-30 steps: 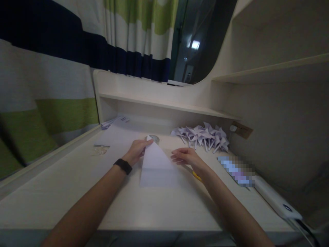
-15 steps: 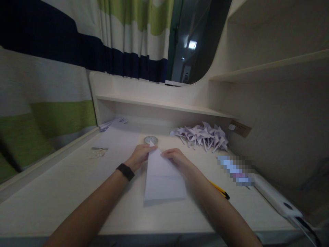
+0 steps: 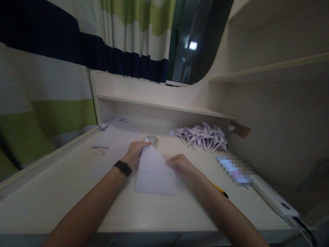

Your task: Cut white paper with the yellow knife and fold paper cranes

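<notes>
White paper [image 3: 154, 175] is tapering to a point

At the left of the desk [image 3: 64, 195], white sheets [image 3: 115, 135] are lying flat. To their right, the left hand [image 3: 134, 153], wearing a black watch [image 3: 122, 168], is clamping the paper near its far tip, the thumb pressing on top and the other fingers mostly hiding from view.

In the middle of the desk, the paper is looking plain and smooth. Its right side is slanting away from the point, a straight line is crossing its middle, and its near part is spreading wide to a straight edge. A roll of tape [image 3: 153, 139] is lying just beyond the tip.

Further right, the right hand [image 3: 182, 165] is touching the slanted edge, fingers bunching together; whether they are gripping, I cannot tell. Paper pinwheels [image 3: 203, 135] are lying piled at the far right.
</notes>
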Tool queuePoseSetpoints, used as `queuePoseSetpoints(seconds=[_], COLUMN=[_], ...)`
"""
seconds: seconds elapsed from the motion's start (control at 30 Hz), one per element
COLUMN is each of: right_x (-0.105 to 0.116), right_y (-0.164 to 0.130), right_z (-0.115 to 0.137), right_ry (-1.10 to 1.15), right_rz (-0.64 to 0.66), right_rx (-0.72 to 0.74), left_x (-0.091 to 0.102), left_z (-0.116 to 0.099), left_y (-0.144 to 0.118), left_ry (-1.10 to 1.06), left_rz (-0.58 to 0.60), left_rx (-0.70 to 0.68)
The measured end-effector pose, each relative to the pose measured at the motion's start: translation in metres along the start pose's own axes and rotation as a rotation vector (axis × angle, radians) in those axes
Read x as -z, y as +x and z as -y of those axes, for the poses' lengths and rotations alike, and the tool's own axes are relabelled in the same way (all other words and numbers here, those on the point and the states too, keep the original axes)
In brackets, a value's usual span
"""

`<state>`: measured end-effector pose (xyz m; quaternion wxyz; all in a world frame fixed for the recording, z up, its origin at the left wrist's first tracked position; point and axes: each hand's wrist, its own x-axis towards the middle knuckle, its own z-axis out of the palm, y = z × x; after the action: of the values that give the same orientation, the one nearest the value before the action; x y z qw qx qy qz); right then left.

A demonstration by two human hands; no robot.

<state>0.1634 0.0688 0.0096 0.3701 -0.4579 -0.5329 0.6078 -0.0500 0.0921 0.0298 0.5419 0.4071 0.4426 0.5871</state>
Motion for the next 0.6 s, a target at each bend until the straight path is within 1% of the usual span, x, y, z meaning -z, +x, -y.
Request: queuePoseSetpoints(seconds=[0.13,0.27,0.3,0.37,0.43,0.47,0.5,0.6], right_x=[0.016,0.042,0.048,0.055,0.054,0.049,0.043,0.019], right_y=[-0.028,-0.054,-0.058,-0.059,-0.053,-0.048,-0.042,-0.020], right_z=[-0.004,0.003,0.006,0.014,0.021,0.024,0.025,0.026], right_ry=[-0.025,-0.106,-0.131,-0.176,-0.202,-0.198,-0.198,-0.214], right_rz=[0.015,0.038,0.033,-0.051,-0.131,-0.145,-0.148,-0.089], right_rx=[-0.031,-0.034,-0.036,0.003,0.072,0.103,0.123,0.142], left_x=[0.002,0.001,0.000,-0.001,-0.005,-0.008,-0.010,-0.015], left_z=[-0.001,-0.003,-0.004,-0.005,-0.004,-0.003,0.000,0.010], left_y=[0.002,0.003,0.002,-0.001,-0.004,-0.006,-0.007,-0.007], left_ry=[-0.022,-0.053,-0.061,-0.074,-0.082,-0.087,-0.093,-0.098], left_rz=[-0.042,-0.040,-0.036,-0.014,0.024,0.047,0.068,0.136], left_rx=[0.000,0.008,0.008,0.013,0.023,0.028,0.035,0.054])
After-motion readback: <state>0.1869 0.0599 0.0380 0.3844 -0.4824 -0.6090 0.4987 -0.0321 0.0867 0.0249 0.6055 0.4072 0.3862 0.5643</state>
